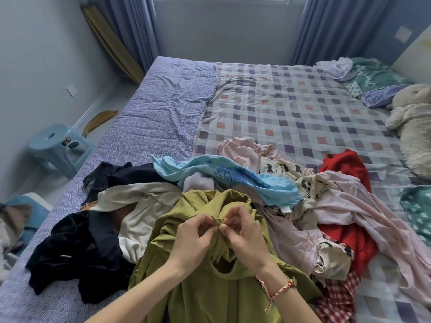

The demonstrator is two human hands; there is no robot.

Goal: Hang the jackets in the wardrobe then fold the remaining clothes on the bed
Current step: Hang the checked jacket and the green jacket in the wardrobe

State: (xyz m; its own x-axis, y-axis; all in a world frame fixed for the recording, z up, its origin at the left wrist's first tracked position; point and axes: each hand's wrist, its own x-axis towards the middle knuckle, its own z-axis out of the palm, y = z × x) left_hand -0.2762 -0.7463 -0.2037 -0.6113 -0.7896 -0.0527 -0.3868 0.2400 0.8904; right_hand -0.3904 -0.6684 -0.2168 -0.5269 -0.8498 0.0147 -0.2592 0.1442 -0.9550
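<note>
Head view, the only one. Green garment (203, 287) lies at the near edge of the bed (158, 117), directly under the forearms. Its long axis runs from the person outward, neck opening at the far end. Left hand (196, 238) and right hand (245, 231) meet at that far end, fingers curled, each pinching the same small bit of the neck edge, fingertips nearly touching. Both hands are equally near, neither reaching. What they pinch is too small to tell: a button, a tag or a fold. Behind and to the right sits the unsorted heap — light blue shirt (233, 176), red garment (342, 164), pink and printed pieces; black garment (77, 241) to the left. Wardrobe not in view. Judgement: whether hung or folded, the lift starts from the neck, drawing the body clear of the heap.
</note>
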